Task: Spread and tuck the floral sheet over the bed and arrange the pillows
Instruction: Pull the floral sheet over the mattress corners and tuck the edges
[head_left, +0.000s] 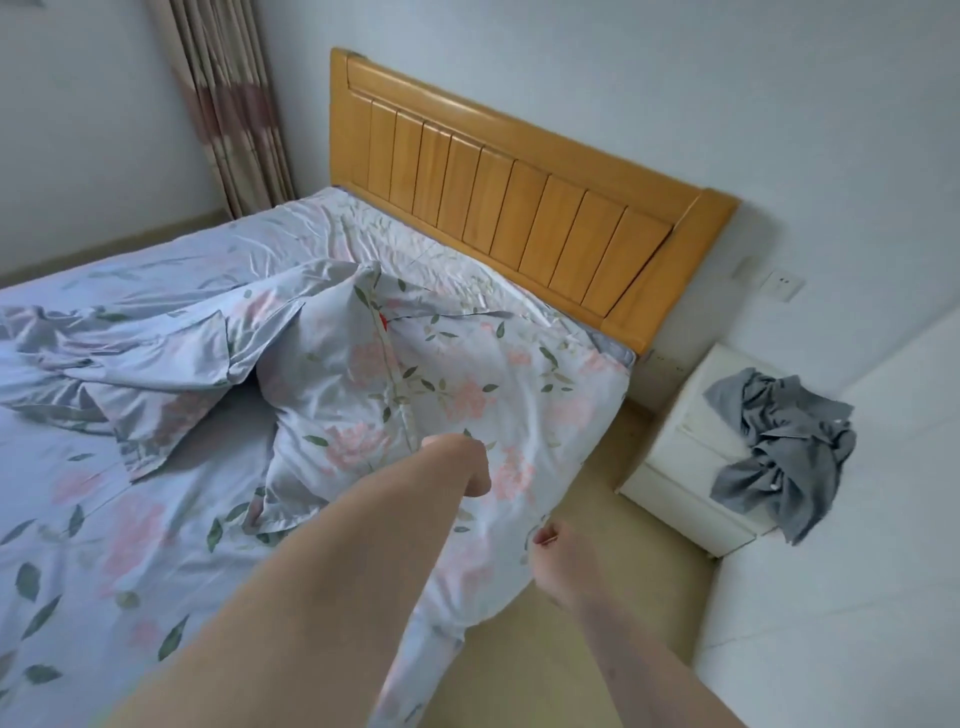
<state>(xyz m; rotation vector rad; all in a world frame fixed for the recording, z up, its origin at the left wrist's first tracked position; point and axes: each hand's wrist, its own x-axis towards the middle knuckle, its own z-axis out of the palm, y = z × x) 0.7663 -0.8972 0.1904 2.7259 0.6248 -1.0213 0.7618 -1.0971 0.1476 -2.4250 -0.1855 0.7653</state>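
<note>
1. Bed (156, 519): occupies the left and centre of the view, its head end against a wooden slatted headboard (519, 197). The mattress surface is covered in pale blue fabric with pink flowers and green leaves.
2. Floral sheet (467, 395): bunched and raised at the near corner of the bed beside the headboard. It forms a rounded mound that overhangs the bed edge toward the floor. A seam line runs down the middle of the mound.
3. Second bundle of floral fabric (156, 374): lies crumpled on the bed to the left of the mound, touching it. Whether this is a pillowcase or part of the sheet cannot be determined.
4. Nightstand (685, 467): white, positioned on the floor to the right of the bed, below the headboard corner.
5. Grey cloth (779, 447): crumpled on top of the nightstand, hanging over its front edge.
6. Left hand (462, 462): extended over the mound, fingers curled closed on the floral sheet near the seam.
7. Right hand (550, 556): at the lower edge of the mound where it overhangs the bed, fingers curled, pinching the sheet edge.
8. Wall socket (782, 285): mounted on the wall right of the headboard.
</note>
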